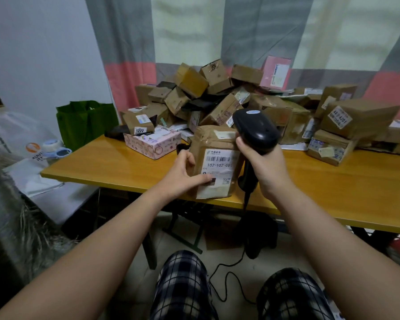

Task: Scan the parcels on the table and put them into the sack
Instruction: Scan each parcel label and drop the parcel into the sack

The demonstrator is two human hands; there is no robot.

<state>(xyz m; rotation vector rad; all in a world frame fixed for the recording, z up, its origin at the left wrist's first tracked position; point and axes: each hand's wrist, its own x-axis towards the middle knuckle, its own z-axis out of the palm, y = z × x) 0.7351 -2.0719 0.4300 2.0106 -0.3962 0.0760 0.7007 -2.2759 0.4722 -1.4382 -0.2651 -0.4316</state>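
Observation:
A brown cardboard parcel (214,144) with a white barcode label stands tilted at the front edge of the yellow table (106,167). My left hand (185,172) grips its left side, thumb on the label. My right hand (266,165) holds a black barcode scanner (255,129) by the handle, its head just above the parcel's upper right corner. A large heap of brown parcels (217,95) covers the back of the table. A pale woven sack (16,222) lies at the left, only partly in view.
A pink patterned box (151,144) sits left of the held parcel. A green bag (86,121) and a white plastic bag (21,137) stand left of the table. The scanner cable (226,273) trails to the floor between my knees.

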